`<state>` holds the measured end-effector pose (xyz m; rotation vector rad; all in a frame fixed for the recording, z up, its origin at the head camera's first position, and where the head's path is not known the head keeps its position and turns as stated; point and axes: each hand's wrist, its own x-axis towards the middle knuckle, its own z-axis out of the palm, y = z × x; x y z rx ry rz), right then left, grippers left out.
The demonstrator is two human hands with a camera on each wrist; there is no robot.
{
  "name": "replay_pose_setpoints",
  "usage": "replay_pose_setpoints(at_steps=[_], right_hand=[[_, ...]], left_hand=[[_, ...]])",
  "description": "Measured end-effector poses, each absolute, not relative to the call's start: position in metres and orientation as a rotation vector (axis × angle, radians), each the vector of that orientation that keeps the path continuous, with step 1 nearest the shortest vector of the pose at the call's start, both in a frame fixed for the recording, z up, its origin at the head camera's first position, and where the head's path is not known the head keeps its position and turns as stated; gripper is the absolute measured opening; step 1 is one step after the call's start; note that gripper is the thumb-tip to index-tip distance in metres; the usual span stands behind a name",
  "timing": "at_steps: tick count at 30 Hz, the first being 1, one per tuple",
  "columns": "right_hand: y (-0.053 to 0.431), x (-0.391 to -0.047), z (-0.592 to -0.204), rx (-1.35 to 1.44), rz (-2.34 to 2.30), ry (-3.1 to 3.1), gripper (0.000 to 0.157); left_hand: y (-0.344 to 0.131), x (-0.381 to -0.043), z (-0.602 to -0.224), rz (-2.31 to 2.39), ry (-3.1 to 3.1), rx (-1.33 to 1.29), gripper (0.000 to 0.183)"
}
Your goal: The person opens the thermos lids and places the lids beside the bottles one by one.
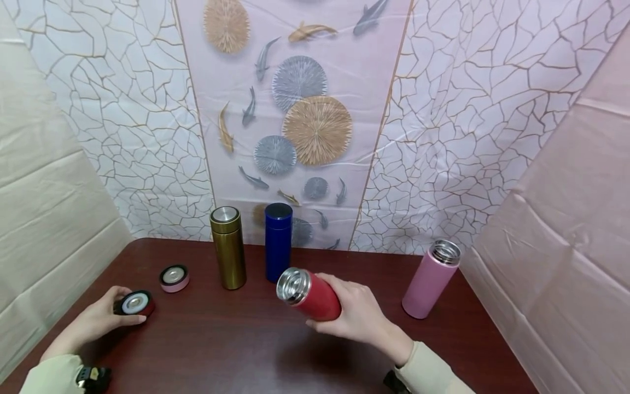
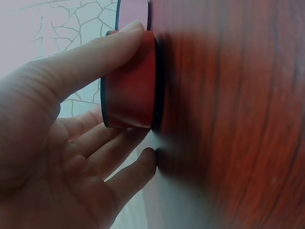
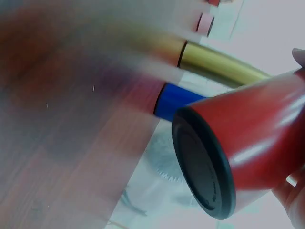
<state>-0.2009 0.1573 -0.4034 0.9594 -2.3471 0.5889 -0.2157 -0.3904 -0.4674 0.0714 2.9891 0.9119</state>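
Note:
In the head view my right hand (image 1: pixel 356 312) grips a red thermos bottle (image 1: pixel 322 298) round its body. The bottle has no lid and leans left, its steel mouth (image 1: pixel 293 285) facing up and left. Its dark base (image 3: pixel 202 162) shows in the right wrist view, raised over the table. At the left, my left hand (image 1: pixel 100 320) holds a red lid (image 2: pixel 131 81) between thumb and fingers. The lid lies low at the tabletop with its pale inner seal (image 1: pixel 135 302) facing up. A pink lid (image 1: pixel 174 278), also inside up, is just beyond it.
Toward the back of the dark red table (image 1: pixel 206 350) stand a gold thermos (image 1: pixel 230 257) and a blue thermos (image 1: pixel 278 243), both with lids on. A pink thermos (image 1: pixel 428 284) without a lid stands at the right. Patterned cloth (image 1: pixel 315 219) hangs behind the table.

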Motion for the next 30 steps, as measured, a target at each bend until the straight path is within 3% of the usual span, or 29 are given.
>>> replay_pose_setpoints(at_steps=[13,30], right_hand=[[0.183,-0.232,-0.414,0.541,1.132,-2.391,0.084],[0.204,-0.254,-0.453,0.211,1.335,-2.283,0.081]], left_hand=[[-0.392,-0.217,-0.471,0.953,2.975,0.047,0.078],[-0.389,-0.216,-0.468,0.924,3.003,0.054,0.076]])
